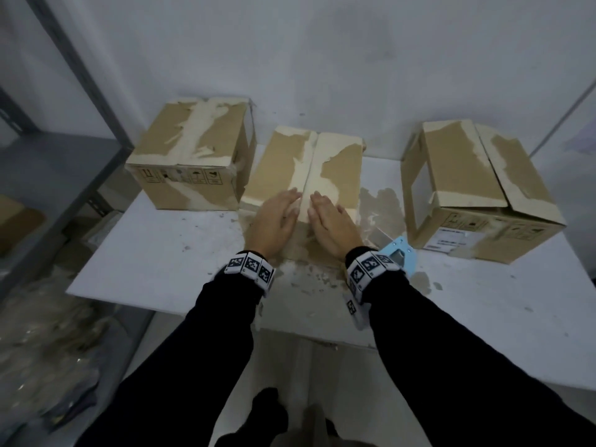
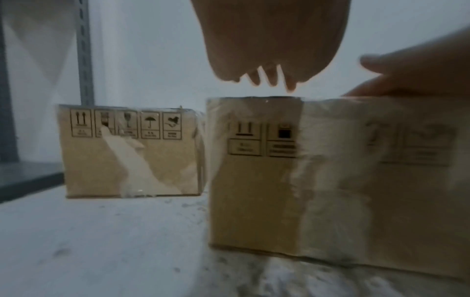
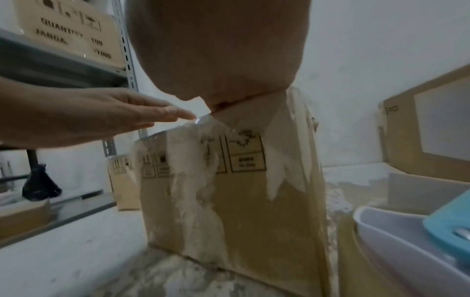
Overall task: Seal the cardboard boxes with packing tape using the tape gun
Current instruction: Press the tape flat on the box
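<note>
Three worn cardboard boxes stand on the white table [image 1: 161, 253]. The middle box [image 1: 342, 169] has both top flaps folded shut, meeting at a centre seam. My left hand [image 1: 274, 217] lies flat with straight fingers on the left flap near its front edge. My right hand [image 1: 332, 221] lies flat on the right flap beside it. The left box [image 1: 193, 146] is closed; the right box [image 1: 464, 169] has its top flaps slightly apart. A light blue tape gun [image 1: 400, 253] lies on the table just right of my right wrist, and it also shows in the right wrist view as the tape gun [image 3: 447, 229].
A grey metal shelf rack [image 1: 64, 162] stands left of the table, with a printed carton [image 3: 68, 30] on an upper shelf. The white wall is close behind the boxes. Torn paper scraps litter the table around the middle box. Bags lie on the floor at the lower left [image 1: 42, 333].
</note>
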